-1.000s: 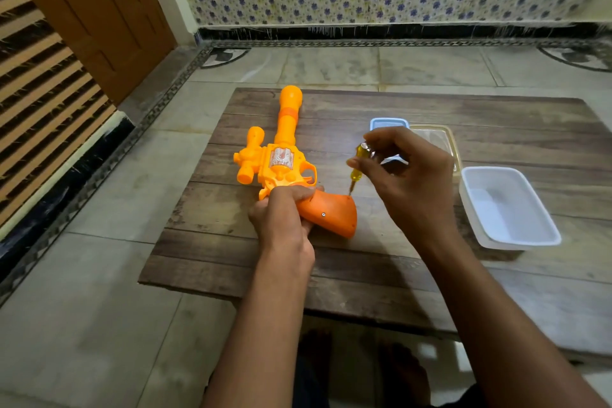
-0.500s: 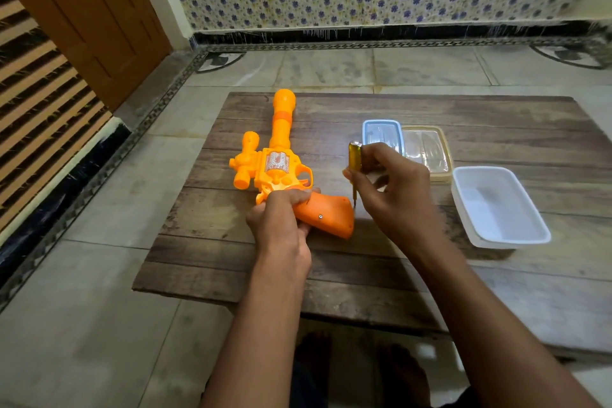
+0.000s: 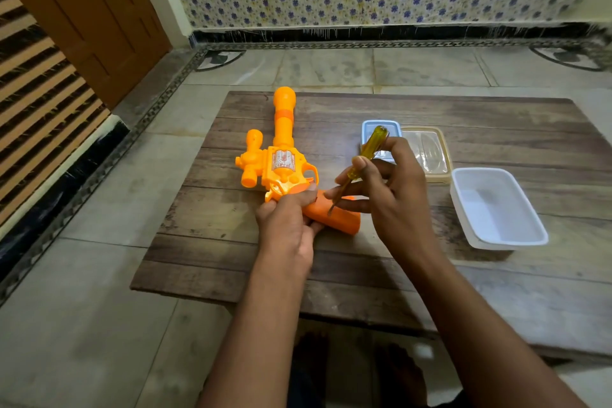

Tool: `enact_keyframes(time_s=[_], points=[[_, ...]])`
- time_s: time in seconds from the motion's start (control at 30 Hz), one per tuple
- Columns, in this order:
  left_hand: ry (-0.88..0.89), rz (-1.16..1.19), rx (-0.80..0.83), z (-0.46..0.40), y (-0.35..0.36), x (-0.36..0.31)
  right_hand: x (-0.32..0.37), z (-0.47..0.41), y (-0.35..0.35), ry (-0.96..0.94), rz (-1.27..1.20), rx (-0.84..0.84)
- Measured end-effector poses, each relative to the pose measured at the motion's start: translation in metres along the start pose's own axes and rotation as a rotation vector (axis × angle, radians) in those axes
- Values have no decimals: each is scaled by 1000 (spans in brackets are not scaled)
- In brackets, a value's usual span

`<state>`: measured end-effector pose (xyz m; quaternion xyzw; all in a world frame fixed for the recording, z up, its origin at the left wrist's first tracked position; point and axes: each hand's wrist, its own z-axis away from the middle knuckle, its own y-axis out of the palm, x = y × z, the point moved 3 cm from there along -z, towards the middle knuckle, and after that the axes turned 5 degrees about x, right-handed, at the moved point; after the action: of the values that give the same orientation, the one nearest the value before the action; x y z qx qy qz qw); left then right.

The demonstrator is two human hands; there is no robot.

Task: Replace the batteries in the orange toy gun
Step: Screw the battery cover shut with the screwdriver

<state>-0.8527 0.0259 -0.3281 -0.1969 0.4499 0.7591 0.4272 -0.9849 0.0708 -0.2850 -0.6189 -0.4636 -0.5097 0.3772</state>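
Note:
The orange toy gun (image 3: 281,162) lies flat on the low wooden table (image 3: 381,275), barrel pointing away from me, its darker orange grip toward my right. My left hand (image 3: 288,225) grips the gun where the body meets the grip and pins it down. My right hand (image 3: 390,189) holds a screwdriver (image 3: 364,156) with a clear yellow handle, tilted. Its metal tip touches the top face of the grip near the middle.
Behind my right hand stand a small blue-rimmed box (image 3: 381,129) and a clear yellowish-rimmed box (image 3: 427,152). A white rectangular tub (image 3: 496,209), nothing visible inside, sits at the right. Tiled floor surrounds the table; a wooden door (image 3: 82,10) is at the left.
My right hand has swung the screwdriver from upright beside the grip to a tilt, and brought its tip down onto the grip's face. My left hand has stayed on the gun.

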Motion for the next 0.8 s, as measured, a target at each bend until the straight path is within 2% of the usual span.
enact_keyframes(time_s=[0.2, 0.37, 0.57, 0.8], points=[[2, 12, -25, -1, -1, 0, -5, -3, 0, 51, -21, 36], [-13, 14, -14, 1, 1, 0, -7, -3, 1, 24, 6, 34], [1, 12, -53, 0, 0, 0, -2, -6, 0, -158, 142, -13], [10, 16, -52, 0, -2, -1, 12, 1, 7, -344, 275, 71]])
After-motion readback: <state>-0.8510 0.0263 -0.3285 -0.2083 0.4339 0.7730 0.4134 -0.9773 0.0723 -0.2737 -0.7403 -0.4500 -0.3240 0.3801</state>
